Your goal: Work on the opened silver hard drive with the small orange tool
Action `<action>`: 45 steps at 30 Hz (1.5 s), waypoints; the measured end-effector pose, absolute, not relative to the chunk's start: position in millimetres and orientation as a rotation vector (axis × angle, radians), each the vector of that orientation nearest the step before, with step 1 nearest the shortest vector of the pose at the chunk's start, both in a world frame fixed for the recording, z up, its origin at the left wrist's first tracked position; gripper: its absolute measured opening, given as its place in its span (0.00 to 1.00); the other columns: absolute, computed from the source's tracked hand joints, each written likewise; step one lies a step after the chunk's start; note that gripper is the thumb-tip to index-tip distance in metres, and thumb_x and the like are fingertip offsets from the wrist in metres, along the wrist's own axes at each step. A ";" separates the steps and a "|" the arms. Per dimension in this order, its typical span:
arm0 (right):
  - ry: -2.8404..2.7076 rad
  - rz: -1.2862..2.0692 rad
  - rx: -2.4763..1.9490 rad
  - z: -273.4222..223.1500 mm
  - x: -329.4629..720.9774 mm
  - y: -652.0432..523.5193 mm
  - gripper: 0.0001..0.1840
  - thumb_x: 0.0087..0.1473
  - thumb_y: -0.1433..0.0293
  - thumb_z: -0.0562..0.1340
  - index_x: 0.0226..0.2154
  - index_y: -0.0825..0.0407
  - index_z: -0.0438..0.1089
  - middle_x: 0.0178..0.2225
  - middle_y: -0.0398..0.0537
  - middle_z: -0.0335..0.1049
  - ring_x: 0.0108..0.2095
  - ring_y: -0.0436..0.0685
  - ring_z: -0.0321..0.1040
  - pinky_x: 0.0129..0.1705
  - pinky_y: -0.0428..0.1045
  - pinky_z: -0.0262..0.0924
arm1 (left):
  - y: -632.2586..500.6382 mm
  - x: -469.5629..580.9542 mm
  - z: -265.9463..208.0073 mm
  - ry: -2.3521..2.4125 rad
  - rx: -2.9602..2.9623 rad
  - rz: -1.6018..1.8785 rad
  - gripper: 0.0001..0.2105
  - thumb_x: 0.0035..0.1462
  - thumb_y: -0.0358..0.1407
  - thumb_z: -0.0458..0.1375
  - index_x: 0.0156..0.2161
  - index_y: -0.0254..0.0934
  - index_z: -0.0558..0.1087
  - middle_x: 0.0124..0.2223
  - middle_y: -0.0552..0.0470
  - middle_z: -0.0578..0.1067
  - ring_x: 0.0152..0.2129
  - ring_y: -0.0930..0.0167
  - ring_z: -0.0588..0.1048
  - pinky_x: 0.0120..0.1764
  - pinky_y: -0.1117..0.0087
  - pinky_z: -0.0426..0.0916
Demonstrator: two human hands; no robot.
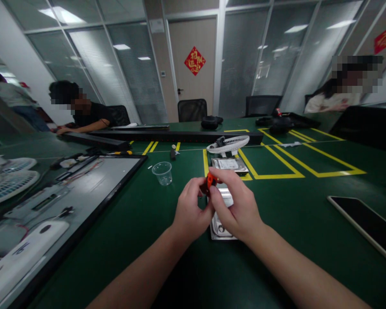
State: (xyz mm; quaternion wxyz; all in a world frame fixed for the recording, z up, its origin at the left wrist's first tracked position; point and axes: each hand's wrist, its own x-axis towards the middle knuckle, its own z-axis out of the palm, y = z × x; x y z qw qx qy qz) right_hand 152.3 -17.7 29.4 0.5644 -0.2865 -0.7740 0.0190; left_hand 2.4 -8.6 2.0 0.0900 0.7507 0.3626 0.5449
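Between the fingertips of both hands is a small orange and black part (pixel 211 180), its exact kind hidden by the fingers. My left hand (pixel 193 208) is closed on its dark left side. From the right, my right hand (pixel 236 199) pinches the orange side with thumb and forefinger. Below the hands a silver hard drive (pixel 221 231) lies on the green table, partly covered by my right hand. Just beyond, a second hard drive (pixel 230 165) lies flat. A white fan grille (pixel 233 145) rests behind it. To the left stands a clear plastic cup (pixel 162 174).
A dismantled screen panel (pixel 116 171) with a white casing (pixel 28 246) fills the left. White fan parts (pixel 13 189) lie beyond it. A phone (pixel 366 223) lies at right. Long black bars (pixel 180 137) cross the back. Yellow tape (pixel 276 176) marks the table. Other people sit at both far sides.
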 end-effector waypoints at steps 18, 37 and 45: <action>-1.796 0.019 -0.683 29.5 152.2 -15.7 0.25 0.63 0.75 0.62 0.61 0.46 0.65 0.50 0.53 0.73 0.50 0.60 0.72 0.52 0.60 0.72 | -7.0 1.7 1.0 1.118 2.225 1.606 0.12 0.58 0.28 0.61 0.47 0.40 0.69 0.40 0.51 0.74 0.34 0.68 0.72 0.38 0.66 0.68; -1.798 0.034 -0.698 30.1 151.9 -16.5 0.25 0.64 0.74 0.61 0.62 0.45 0.64 0.52 0.53 0.72 0.52 0.61 0.72 0.54 0.60 0.72 | -8.2 0.5 3.1 1.073 2.259 1.594 0.08 0.60 0.28 0.59 0.44 0.39 0.69 0.38 0.51 0.74 0.33 0.69 0.72 0.37 0.67 0.67; -1.839 0.068 -0.663 29.9 151.8 -17.9 0.27 0.66 0.77 0.55 0.64 0.46 0.63 0.54 0.53 0.73 0.54 0.59 0.71 0.57 0.59 0.70 | -9.1 2.0 4.3 1.062 2.253 1.638 0.08 0.61 0.29 0.60 0.44 0.39 0.68 0.37 0.53 0.72 0.32 0.70 0.70 0.36 0.68 0.65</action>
